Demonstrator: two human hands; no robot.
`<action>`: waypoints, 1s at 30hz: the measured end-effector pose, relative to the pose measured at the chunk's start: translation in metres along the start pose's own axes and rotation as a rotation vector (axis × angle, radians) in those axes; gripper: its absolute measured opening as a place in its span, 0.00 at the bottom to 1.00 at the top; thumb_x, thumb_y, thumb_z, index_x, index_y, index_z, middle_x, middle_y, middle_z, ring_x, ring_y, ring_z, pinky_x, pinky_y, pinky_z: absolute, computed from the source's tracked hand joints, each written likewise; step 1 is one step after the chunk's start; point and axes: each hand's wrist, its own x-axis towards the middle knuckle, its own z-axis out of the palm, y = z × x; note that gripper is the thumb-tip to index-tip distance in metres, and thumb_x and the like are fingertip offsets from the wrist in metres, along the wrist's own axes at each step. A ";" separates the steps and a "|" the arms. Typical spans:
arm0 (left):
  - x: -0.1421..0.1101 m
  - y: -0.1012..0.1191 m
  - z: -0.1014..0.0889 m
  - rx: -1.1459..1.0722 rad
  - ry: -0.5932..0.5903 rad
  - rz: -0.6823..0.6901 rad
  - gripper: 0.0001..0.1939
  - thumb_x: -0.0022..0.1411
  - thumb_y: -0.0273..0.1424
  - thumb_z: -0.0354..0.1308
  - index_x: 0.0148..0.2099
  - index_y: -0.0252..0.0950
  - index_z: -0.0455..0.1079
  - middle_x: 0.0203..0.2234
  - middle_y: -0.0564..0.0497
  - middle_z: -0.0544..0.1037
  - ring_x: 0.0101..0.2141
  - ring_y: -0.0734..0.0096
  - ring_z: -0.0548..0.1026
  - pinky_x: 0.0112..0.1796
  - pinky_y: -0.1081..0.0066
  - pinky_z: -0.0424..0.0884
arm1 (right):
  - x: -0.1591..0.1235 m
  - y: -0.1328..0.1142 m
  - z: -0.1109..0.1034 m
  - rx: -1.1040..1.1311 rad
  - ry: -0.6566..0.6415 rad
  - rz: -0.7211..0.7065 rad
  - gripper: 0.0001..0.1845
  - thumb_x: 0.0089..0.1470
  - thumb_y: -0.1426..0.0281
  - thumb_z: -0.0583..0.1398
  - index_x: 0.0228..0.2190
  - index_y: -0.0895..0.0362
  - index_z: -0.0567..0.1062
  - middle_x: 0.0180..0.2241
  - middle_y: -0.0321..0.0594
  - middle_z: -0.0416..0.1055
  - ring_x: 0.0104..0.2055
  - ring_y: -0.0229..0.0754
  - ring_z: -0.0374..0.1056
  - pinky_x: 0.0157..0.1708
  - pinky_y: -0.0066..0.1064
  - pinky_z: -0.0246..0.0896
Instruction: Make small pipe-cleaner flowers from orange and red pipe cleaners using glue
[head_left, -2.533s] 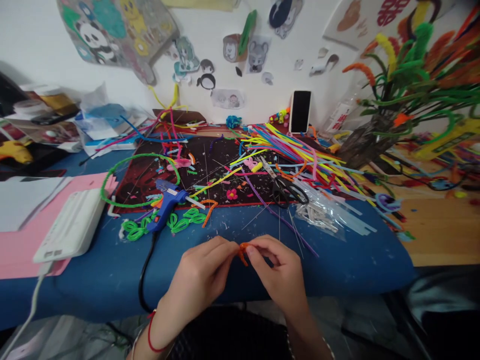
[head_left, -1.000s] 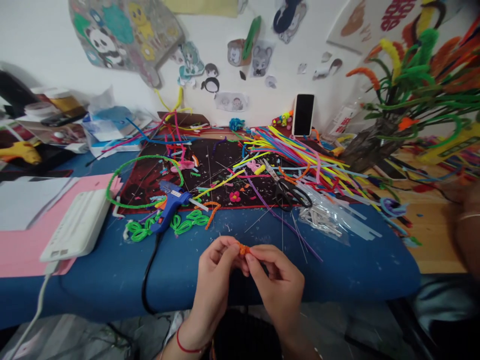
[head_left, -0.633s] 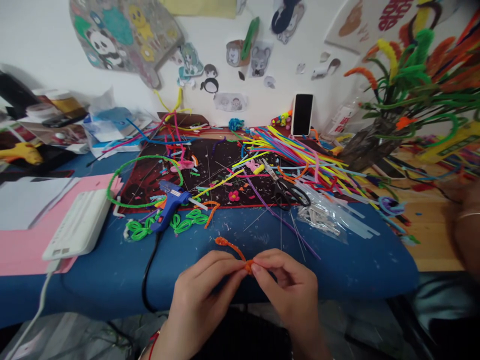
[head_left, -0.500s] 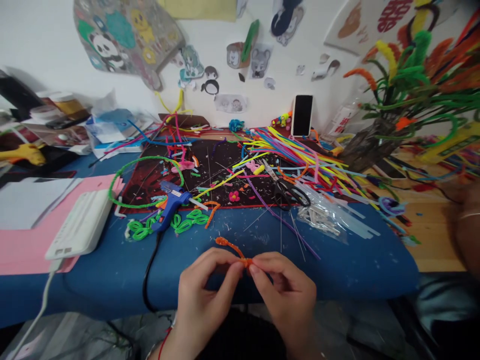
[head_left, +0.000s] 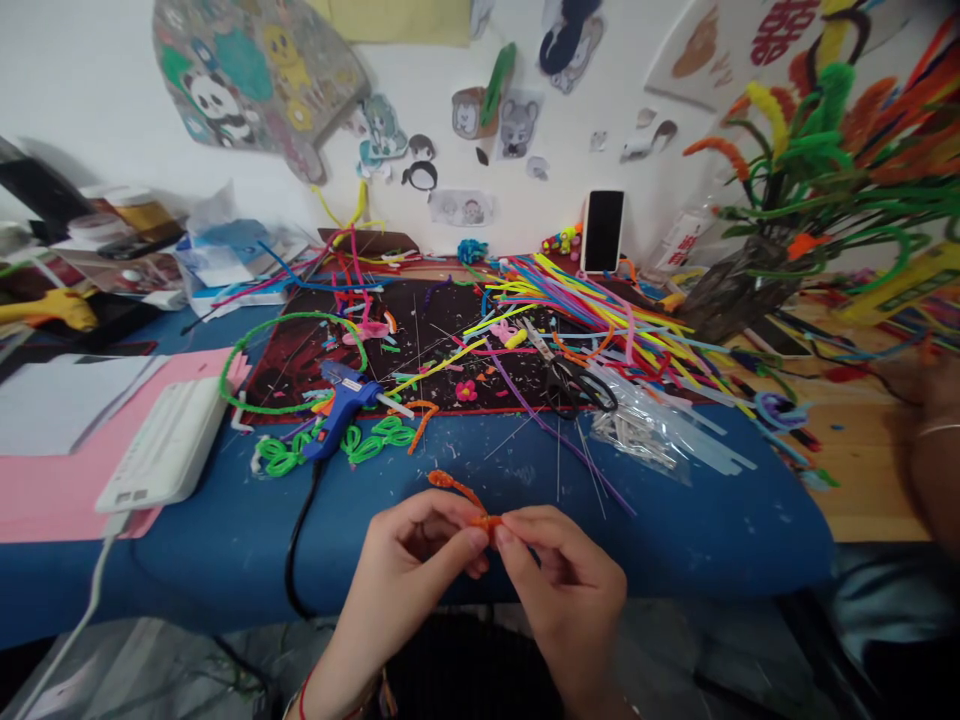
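left hand (head_left: 409,570): pinching orange pipe cleaner (head_left: 459,487), lower center | right hand (head_left: 564,572): pinching it too | blue glue gun (head_left: 341,405): center-left

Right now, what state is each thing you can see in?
Orange piece, bent
Left hand, pinching it
Right hand, pinching it too
Blue glue gun, lying down, glue stick protruding
Scissors, lying down; open or shut unclear
Phone, propped upright, screen dark
White device, lying flat, cable plugged in
Green ring, formed into a loop
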 end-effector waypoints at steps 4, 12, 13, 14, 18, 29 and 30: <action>-0.002 -0.004 0.012 0.059 0.073 0.049 0.04 0.57 0.29 0.63 0.30 0.35 0.75 0.19 0.53 0.79 0.19 0.76 0.76 0.23 0.79 0.73 | -0.007 0.002 0.006 -0.017 0.054 -0.075 0.14 0.50 0.83 0.62 0.30 0.52 0.77 0.29 0.35 0.75 0.30 0.38 0.72 0.28 0.28 0.70; 0.000 -0.033 0.035 -0.040 0.326 0.154 0.05 0.55 0.31 0.66 0.30 0.35 0.76 0.21 0.54 0.80 0.22 0.76 0.76 0.25 0.81 0.74 | -0.017 0.011 0.006 -0.004 0.098 -0.079 0.14 0.50 0.83 0.61 0.32 0.51 0.78 0.35 0.36 0.74 0.36 0.38 0.72 0.35 0.29 0.71; 0.001 -0.031 0.032 -0.055 0.273 0.123 0.06 0.56 0.32 0.65 0.30 0.34 0.76 0.21 0.53 0.80 0.21 0.76 0.76 0.25 0.80 0.74 | -0.014 0.011 0.002 0.039 0.069 -0.008 0.12 0.51 0.81 0.61 0.31 0.51 0.78 0.33 0.35 0.74 0.35 0.38 0.72 0.33 0.28 0.71; 0.002 -0.029 0.030 -0.067 0.217 0.091 0.07 0.57 0.32 0.64 0.30 0.34 0.76 0.20 0.53 0.80 0.21 0.75 0.76 0.25 0.79 0.75 | -0.011 0.010 -0.001 0.087 0.049 0.065 0.11 0.51 0.80 0.62 0.29 0.51 0.78 0.32 0.35 0.74 0.34 0.37 0.72 0.32 0.26 0.71; 0.004 -0.021 0.019 -0.083 0.096 0.018 0.08 0.60 0.33 0.61 0.33 0.33 0.78 0.21 0.51 0.81 0.21 0.73 0.78 0.26 0.77 0.76 | -0.003 0.012 -0.007 0.257 0.072 0.259 0.07 0.52 0.76 0.64 0.27 0.52 0.79 0.30 0.33 0.75 0.32 0.34 0.73 0.32 0.21 0.70; 0.001 -0.024 0.020 0.027 0.118 0.031 0.10 0.59 0.34 0.62 0.29 0.33 0.72 0.19 0.53 0.77 0.19 0.77 0.74 0.23 0.78 0.72 | -0.014 0.018 0.004 0.456 0.189 0.454 0.05 0.49 0.69 0.68 0.29 0.53 0.77 0.27 0.33 0.77 0.28 0.34 0.73 0.29 0.21 0.70; 0.000 -0.025 0.021 0.040 0.123 0.048 0.10 0.60 0.34 0.61 0.30 0.33 0.72 0.20 0.53 0.77 0.19 0.77 0.74 0.23 0.78 0.72 | -0.015 0.018 0.005 0.466 0.183 0.442 0.04 0.49 0.70 0.68 0.29 0.53 0.77 0.26 0.33 0.76 0.28 0.33 0.72 0.29 0.21 0.70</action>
